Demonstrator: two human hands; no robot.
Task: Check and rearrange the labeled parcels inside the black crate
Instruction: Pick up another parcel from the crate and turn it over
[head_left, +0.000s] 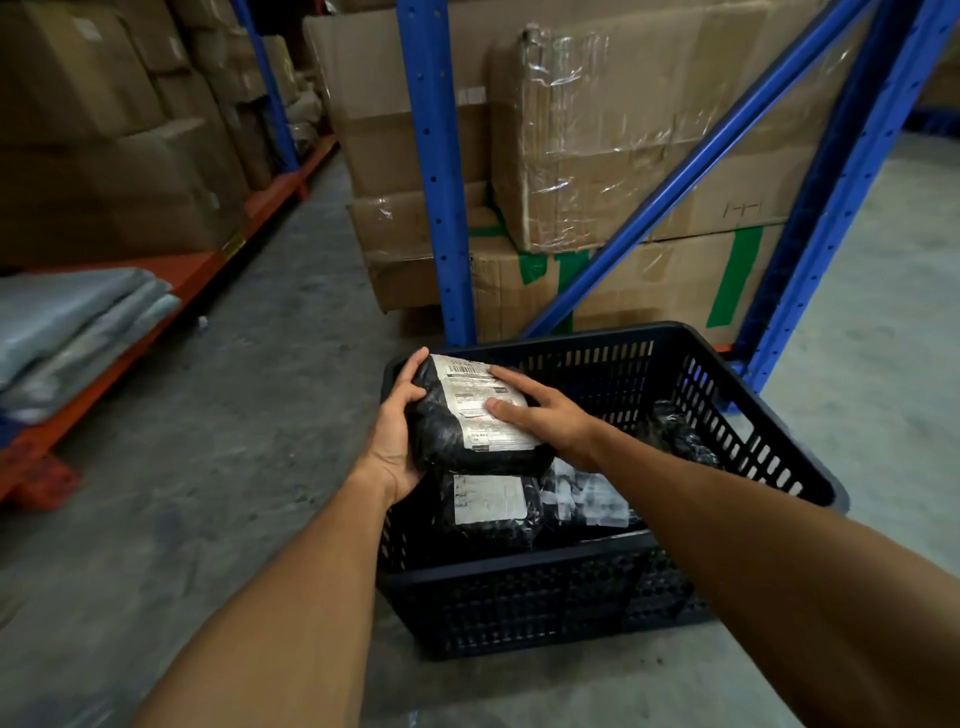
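We hold a soft black plastic parcel with a white label (478, 415) over the black slotted plastic crate (727, 415); our left hand (397, 431) wraps its side, our right hand (545, 413) lies flat on its blurry words.

Two bare hands hold a black parcel (470, 415) with a white label over the left side of the black crate (727, 405) in the middle of the frame. The left hand (397, 426) grips its left edge. The right hand (545, 410) lies flat on the label. More labeled parcels (493, 506) lie below in the crate.
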